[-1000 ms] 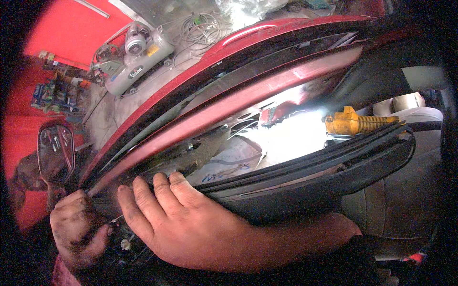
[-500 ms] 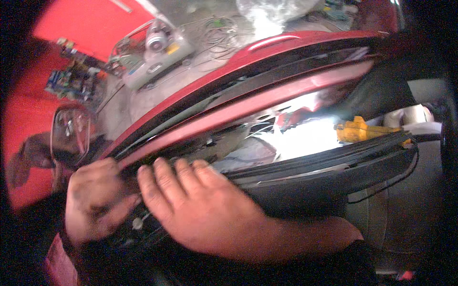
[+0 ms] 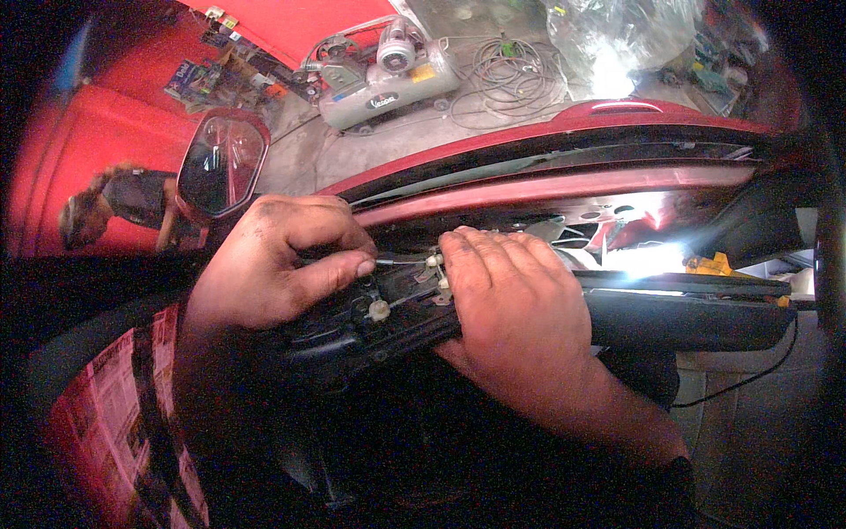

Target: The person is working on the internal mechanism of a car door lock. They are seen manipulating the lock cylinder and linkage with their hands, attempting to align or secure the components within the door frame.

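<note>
A black door trim panel stands detached along the inner side of a red car door. My left hand is closed, its thumb and forefinger pinching the end of a thin cable at the panel's near end. The cable runs right to a small white plastic clip. My right hand grips the panel beside that clip, fingers over the top and part of the thumb hidden. Below the cable sits a round whitish knob on the black part.
A bright lamp with a yellow body shines between door and panel. The door's side mirror stands at the left. On the floor beyond are an air compressor, a coiled hose and clear plastic sheeting.
The view has shifted, so the door sits more level. My hands have moved apart, uncovering the cable and clips; my left thumb and forefinger now show pinching the cable.
</note>
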Demonstrator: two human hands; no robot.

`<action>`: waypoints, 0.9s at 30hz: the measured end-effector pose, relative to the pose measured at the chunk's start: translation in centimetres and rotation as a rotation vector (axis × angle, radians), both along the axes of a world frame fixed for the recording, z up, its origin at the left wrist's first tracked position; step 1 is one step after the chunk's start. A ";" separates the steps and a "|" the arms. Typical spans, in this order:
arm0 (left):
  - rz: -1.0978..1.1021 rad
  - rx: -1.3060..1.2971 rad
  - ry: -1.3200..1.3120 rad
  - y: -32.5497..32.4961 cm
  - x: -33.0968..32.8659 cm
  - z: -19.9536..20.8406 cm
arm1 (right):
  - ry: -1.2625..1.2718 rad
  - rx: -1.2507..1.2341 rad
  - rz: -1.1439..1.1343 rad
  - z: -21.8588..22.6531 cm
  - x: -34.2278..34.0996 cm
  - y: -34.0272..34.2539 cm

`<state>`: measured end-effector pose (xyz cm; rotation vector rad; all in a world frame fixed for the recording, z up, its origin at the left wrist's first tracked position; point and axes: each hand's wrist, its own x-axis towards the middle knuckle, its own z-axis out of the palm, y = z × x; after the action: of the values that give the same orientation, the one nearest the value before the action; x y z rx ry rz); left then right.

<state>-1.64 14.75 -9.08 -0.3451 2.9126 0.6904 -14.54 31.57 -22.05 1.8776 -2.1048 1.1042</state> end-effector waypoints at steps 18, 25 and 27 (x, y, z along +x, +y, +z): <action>0.149 0.017 -0.024 -0.2 2.4 1.8 | 0.004 0.068 0.074 0.9 -0.2 0.6; 0.205 -0.013 -0.017 -0.3 3.3 2.3 | 0.018 0.088 0.059 1.5 0.1 0.4; 0.177 -0.039 -0.004 -0.3 3.0 2.2 | 0.027 0.101 0.052 1.6 0.0 0.5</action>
<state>1.40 14.49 -6.84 -0.6143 2.9192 0.6558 -14.52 32.04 -20.46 1.9901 -2.1472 0.9945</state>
